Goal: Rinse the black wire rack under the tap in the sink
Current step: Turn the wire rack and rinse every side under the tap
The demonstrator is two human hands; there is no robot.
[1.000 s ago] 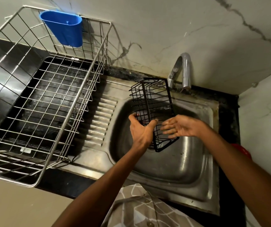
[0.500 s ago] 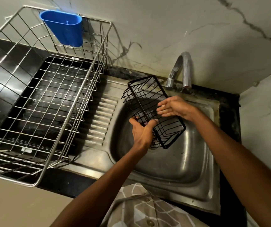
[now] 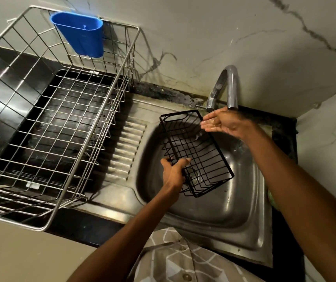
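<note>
The black wire rack (image 3: 197,151) hangs tilted over the steel sink (image 3: 244,200), its open side up. My left hand (image 3: 173,171) grips the rack's near left rim. My right hand (image 3: 222,122) is cupped palm-up with straight fingers right under the spout of the curved chrome tap (image 3: 229,86), just above the rack's far right corner. The palm looks wet, and a little water falls from it onto the rack.
A large steel wire dish basket (image 3: 57,123) stands on the black counter to the left, with a blue plastic cup (image 3: 81,35) hooked on its back wall. The sink's ribbed drainboard (image 3: 126,151) lies between basket and bowl. Marble walls close the back and right.
The rack has swung from upright to lying flatter, open side up, and now reaches under the tap. My right hand left the rack and rose to the spout, palm up.
</note>
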